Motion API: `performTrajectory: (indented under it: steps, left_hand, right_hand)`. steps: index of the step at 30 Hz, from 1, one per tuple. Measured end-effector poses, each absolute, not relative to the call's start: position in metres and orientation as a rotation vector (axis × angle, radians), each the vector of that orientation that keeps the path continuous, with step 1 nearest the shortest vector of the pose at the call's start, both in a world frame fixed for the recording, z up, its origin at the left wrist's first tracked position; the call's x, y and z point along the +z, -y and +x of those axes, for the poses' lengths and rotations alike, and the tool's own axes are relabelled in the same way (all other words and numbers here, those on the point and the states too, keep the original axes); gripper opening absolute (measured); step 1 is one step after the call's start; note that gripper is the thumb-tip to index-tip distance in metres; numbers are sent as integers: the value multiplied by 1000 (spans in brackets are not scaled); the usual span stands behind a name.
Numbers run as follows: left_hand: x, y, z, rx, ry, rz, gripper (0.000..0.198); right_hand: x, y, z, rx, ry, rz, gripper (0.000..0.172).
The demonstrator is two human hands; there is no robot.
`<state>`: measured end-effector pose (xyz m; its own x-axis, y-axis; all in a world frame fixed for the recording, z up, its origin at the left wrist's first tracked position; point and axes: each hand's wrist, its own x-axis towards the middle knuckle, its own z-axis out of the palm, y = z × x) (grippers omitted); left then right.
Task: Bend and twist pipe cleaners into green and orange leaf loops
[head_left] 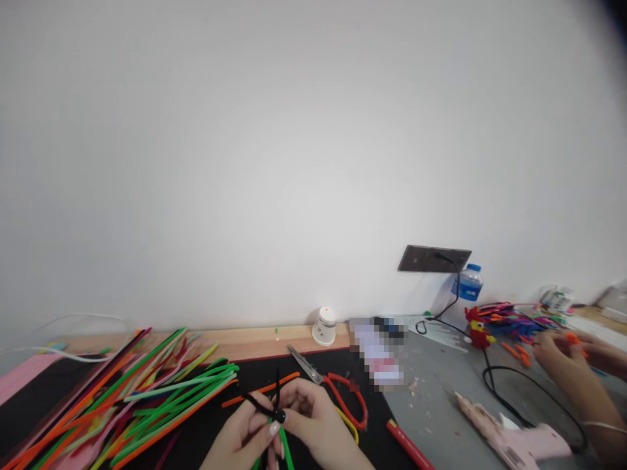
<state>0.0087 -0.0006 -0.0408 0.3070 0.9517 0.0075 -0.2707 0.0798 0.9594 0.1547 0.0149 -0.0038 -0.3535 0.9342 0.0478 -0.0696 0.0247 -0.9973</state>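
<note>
Low in the view, my left hand [240, 436] and my right hand [316, 421] meet at the fingertips. Pinched between them is a black pipe cleaner [258, 402], its two ends sticking up and apart above a small shiny black knob [279, 416]. Green pipe cleaner stems [287, 450] hang below the knob between my fingers. An orange pipe cleaner [262, 390] lies just behind my hands. Beyond my right hand are scissors [343, 391] with red handles, blades pointing back and left. Part of a yellow loop [349, 425] shows beside that hand.
Many coloured pipe cleaners [161, 405] lie left on the black mat [206, 424]. A white paper cup [324, 328] stands upside down by the wall. Rightward are a red pen-like stick [409, 446], a pink glue gun [519, 437] with cord, a bottle [469, 284], and another person's hands [568, 362].
</note>
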Motion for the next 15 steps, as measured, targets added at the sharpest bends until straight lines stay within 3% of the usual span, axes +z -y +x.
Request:
performTrajectory:
  steps: [7, 15]
  left_hand:
    - [-45, 4, 16, 1066, -921, 1136, 37]
    - [-34, 7, 16, 1063, -998, 1309, 30]
  right_hand:
    - [-5, -11, 145, 1694, 1287, -862, 33]
    - [-20, -8, 141, 1679, 1323, -1024, 22]
